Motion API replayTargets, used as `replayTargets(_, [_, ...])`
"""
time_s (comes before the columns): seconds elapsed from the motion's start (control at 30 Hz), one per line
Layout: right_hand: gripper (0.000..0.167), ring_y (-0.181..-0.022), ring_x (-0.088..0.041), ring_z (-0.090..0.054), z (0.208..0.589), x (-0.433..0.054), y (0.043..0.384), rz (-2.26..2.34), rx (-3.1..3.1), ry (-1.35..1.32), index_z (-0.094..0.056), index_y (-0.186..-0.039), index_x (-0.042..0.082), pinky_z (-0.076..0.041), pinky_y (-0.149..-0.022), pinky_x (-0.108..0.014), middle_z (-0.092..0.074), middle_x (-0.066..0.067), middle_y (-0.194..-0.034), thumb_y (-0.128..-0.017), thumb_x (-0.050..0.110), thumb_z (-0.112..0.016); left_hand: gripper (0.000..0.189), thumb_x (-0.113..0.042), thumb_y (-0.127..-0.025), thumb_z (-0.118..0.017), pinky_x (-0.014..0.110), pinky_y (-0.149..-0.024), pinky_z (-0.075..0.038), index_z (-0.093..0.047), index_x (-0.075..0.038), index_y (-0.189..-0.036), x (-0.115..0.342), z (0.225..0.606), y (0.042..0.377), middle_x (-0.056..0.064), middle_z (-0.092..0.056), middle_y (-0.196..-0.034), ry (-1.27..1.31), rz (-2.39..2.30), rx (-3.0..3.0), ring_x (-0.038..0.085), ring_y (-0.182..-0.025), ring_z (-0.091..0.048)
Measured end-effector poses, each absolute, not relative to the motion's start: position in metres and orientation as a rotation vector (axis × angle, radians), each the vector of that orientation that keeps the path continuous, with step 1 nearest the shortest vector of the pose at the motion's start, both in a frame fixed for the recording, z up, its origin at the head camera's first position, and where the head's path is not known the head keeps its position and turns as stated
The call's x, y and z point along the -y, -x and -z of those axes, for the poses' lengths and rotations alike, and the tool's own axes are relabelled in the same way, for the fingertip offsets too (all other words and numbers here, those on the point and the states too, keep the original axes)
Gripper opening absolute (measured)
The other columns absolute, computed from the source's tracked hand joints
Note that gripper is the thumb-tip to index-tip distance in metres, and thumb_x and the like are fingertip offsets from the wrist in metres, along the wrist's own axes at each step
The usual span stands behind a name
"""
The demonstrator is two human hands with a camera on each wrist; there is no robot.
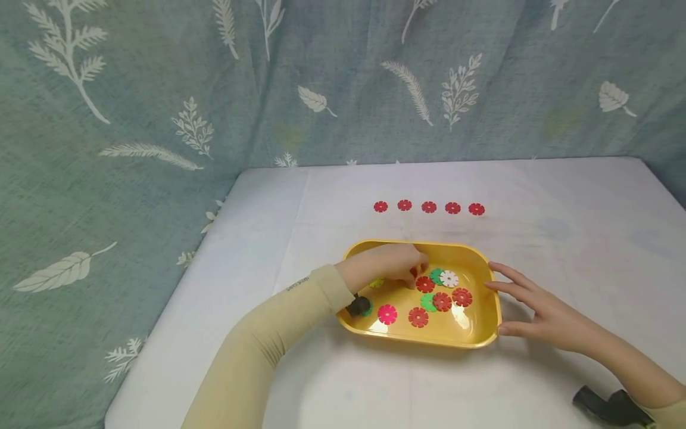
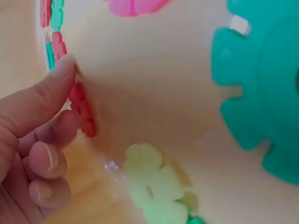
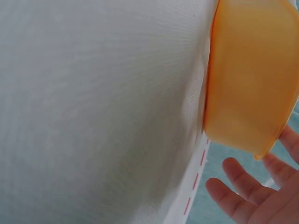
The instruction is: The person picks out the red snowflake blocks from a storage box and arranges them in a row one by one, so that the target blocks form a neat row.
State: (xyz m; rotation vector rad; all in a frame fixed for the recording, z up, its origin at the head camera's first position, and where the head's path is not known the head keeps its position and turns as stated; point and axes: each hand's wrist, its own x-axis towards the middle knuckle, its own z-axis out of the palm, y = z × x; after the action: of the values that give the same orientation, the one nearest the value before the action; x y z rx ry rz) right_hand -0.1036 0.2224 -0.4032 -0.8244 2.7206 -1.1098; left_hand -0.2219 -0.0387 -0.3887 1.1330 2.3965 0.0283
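A yellow plastic tray (image 1: 485, 333) holds several flower-shaped discs. My left hand (image 1: 402, 261) reaches over its left side and pinches a red flower disc (image 2: 85, 112) between thumb and fingers, low inside the tray. Close to those fingertips lie another red disc (image 1: 425, 284), a white disc (image 1: 449, 279) and a green disc (image 1: 436, 276). A pink disc (image 1: 387, 314) and a yellow disc (image 2: 156, 186) lie nearer the wrist. My right hand (image 1: 554, 313) is spread at the tray's right end, fingertips right at the rim.
Beyond the tray, several red discs (image 1: 429, 207) form a row on the white tablecloth (image 1: 321, 196). A leaf-patterned curtain (image 1: 343, 83) hangs behind the table. Black wrist gear (image 1: 608, 407) sits by the right forearm.
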Motion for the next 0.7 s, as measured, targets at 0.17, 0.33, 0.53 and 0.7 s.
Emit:
replayTargets(0.17, [0.063,-0.127,-0.02,-0.03,0.404,-0.223,0.103,1.106,-2.724,0.824,-0.052,-0.127,0.016,-0.042,-0.082,-0.063,-0.027,-0.007,-0.147,-0.072,0.036,-0.075,0.03,-0.026,-0.078,-0.072,0.017,-0.073,-0.044,-0.055,-0.014,-0.101,0.043,0.387,0.218,-0.004,-0.057,-0.084,-1.103,0.09,-2.469,0.011,-0.078,-0.052])
replayTargets(0.33, [0.063,-0.128,-0.009,-0.028,0.403,-0.224,0.103,1.103,-2.73,0.836,-0.052,-0.127,0.016,-0.042,-0.081,-0.063,-0.027,-0.006,-0.147,-0.072,0.035,-0.075,0.025,-0.026,-0.078,-0.073,0.017,-0.069,-0.043,-0.056,-0.015,-0.094,0.047,0.386,0.218,-0.004,-0.057,-0.08,-1.049,0.041,-2.478,0.011,-0.076,-0.051])
replayTargets(0.53, [0.063,-0.128,-0.008,-0.028,0.403,-0.224,0.103,1.099,-2.734,0.849,-0.052,-0.127,0.016,-0.042,-0.081,-0.063,-0.026,-0.005,-0.147,-0.072,0.035,-0.075,0.024,-0.03,-0.077,-0.073,0.017,-0.067,-0.042,-0.057,-0.019,-0.092,0.051,0.387,0.221,-0.006,-0.057,-0.082,-1.109,-0.043,-2.356,0.009,-0.075,-0.05])
replayTargets(0.7, [0.063,-0.124,-0.027,-0.03,0.403,-0.223,0.103,1.102,-2.726,0.854,-0.052,-0.128,0.015,-0.043,-0.081,-0.062,-0.026,-0.005,-0.148,-0.073,0.034,-0.075,0.028,-0.032,-0.076,-0.073,0.016,-0.066,-0.041,-0.055,-0.018,-0.09,0.052,0.389,0.223,-0.006,-0.056,-0.08,-1.155,-0.115,-2.266,0.008,-0.075,-0.049])
